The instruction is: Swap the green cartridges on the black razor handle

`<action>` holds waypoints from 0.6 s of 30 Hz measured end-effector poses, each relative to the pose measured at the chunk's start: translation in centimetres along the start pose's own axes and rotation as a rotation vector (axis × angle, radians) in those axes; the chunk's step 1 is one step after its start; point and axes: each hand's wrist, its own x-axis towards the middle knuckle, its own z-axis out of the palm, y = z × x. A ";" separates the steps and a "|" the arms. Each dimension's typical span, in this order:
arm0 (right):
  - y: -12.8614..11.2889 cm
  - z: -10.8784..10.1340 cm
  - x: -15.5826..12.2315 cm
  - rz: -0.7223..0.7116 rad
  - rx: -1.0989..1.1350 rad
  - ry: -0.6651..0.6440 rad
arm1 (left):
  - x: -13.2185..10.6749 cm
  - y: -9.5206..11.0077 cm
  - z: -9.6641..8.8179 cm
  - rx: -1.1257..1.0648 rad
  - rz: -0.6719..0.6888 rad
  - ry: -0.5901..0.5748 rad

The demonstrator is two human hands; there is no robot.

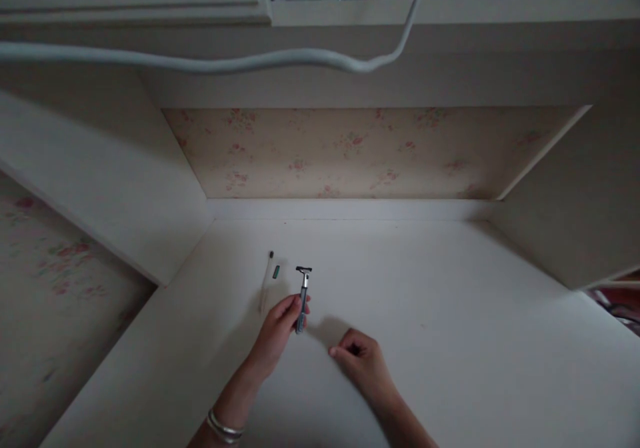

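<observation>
Left hand pinches the grey metal T-headed razor low on its handle, keeping the head clear; right hand curled, grip unclear.

Grip: left hand closed on the lower handle of the razor, over the desk top; whether the razor touches the desk cannot be told.
- Beyond the grip: the razor head, pointing away from the person.
- Left of the grip, slightly beyond: cartridge, apart from the razor.
- Further left: thin stick lying lengthwise on the desk top, just beside the cartridge.
- Right of the grip, nearer the person: right hand, fingers curled under, resting on the desk top, apart from the razor.
- Far beyond the grip: back wall of the recess.
- High above: cable, running left to right.
</observation>
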 end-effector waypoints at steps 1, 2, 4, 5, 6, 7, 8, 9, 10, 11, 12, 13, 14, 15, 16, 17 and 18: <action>0.1 0.1 -0.1 0.004 0.005 0.015 | -0.2 -0.4 0.7 -0.046 -0.011 -0.026; 0.1 0.2 -0.2 0.004 0.002 0.030 | -0.3 -0.8 1.2 -0.087 -0.020 -0.046; -0.1 0.5 -0.3 -0.017 -0.025 0.054 | -0.3 -1.3 1.8 -0.155 -0.032 -0.081; -0.2 0.6 -0.4 -0.040 -0.043 0.064 | -0.4 -1.6 2.0 -0.178 -0.035 -0.094; -0.4 0.7 -0.5 -0.070 -0.060 0.067 | -0.4 -1.8 2.0 -0.196 -0.039 -0.107; -0.6 0.8 -0.6 -0.099 -0.068 0.065 | -0.5 -1.9 2.1 -0.209 -0.042 -0.119; -0.8 0.8 -0.6 -0.122 -0.061 0.060 | -0.6 -2.1 2.1 -0.218 -0.043 -0.133; -0.9 0.9 -0.6 -0.139 -0.041 0.057 | -0.8 -2.2 2.1 -0.222 -0.045 -0.145; -1.0 1.0 -0.6 -0.153 -0.015 0.052 | -1.0 -2.3 2.1 -0.222 -0.046 -0.157; -1.0 1.0 -0.6 -0.168 0.012 0.051 | -1.1 -2.4 2.1 -0.213 -0.047 -0.167; -1.1 1.1 -0.5 -0.189 0.035 0.055 | -1.3 -2.5 2.2 -0.198 -0.047 -0.174; -1.1 1.1 -0.5 -0.213 0.052 0.064 | -1.4 -2.5 2.2 -0.178 -0.046 -0.179; -1.2 1.1 -0.4 -0.227 0.068 0.067 | -1.5 -2.5 2.2 -0.157 -0.046 -0.183; -1.4 1.1 -0.4 -0.219 0.088 0.061 | -1.6 -2.4 2.3 -0.138 -0.044 -0.187; -1.6 1.2 -0.4 -0.191 0.112 0.048 | -1.7 -2.3 2.4 -0.125 -0.039 -0.196; -1.8 1.2 -0.3 -0.150 0.142 0.029 | -1.7 -2.3 2.4 -0.116 -0.030 -0.208; -2.1 1.3 -0.3 -0.108 0.176 0.003 | -1.8 -2.2 2.5 -0.110 -0.018 -0.222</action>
